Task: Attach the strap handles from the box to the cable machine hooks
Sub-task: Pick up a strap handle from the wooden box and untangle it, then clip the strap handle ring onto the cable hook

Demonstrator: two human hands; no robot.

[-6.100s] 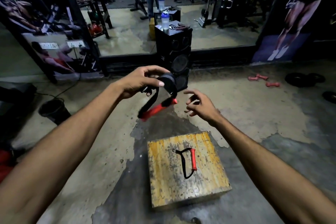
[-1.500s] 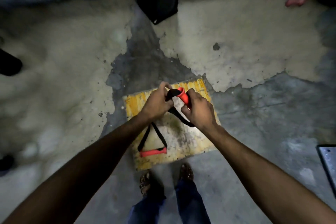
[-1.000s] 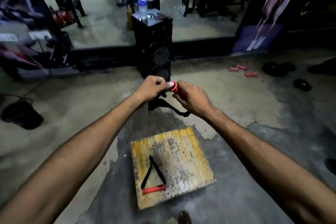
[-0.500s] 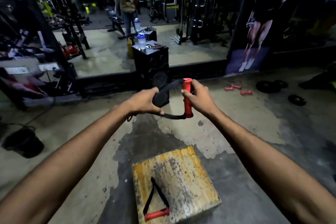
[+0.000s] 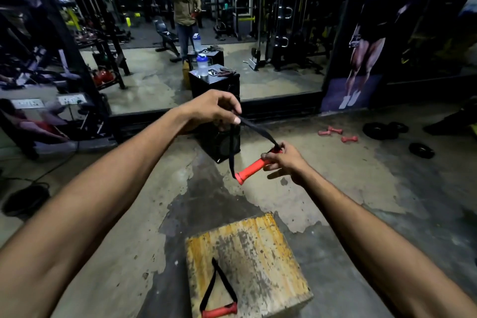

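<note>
Over the gym floor (image 5: 335, 188), left hand (image 5: 211, 111) pinches the strap (image 5: 255, 129) — right hand (image 5: 282, 160) grips its red handle (image 5: 251, 170).

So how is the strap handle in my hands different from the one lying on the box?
The held strap handle is in the air, its black webbing pinched by the left hand and its red grip's far end held by the right hand. The other strap handle lies flat and untouched on the yellow wooden box.

The held one's webbing is stretched and twisted; the resting one's forms a neat triangle.

Both have a red grip and black webbing.
</note>
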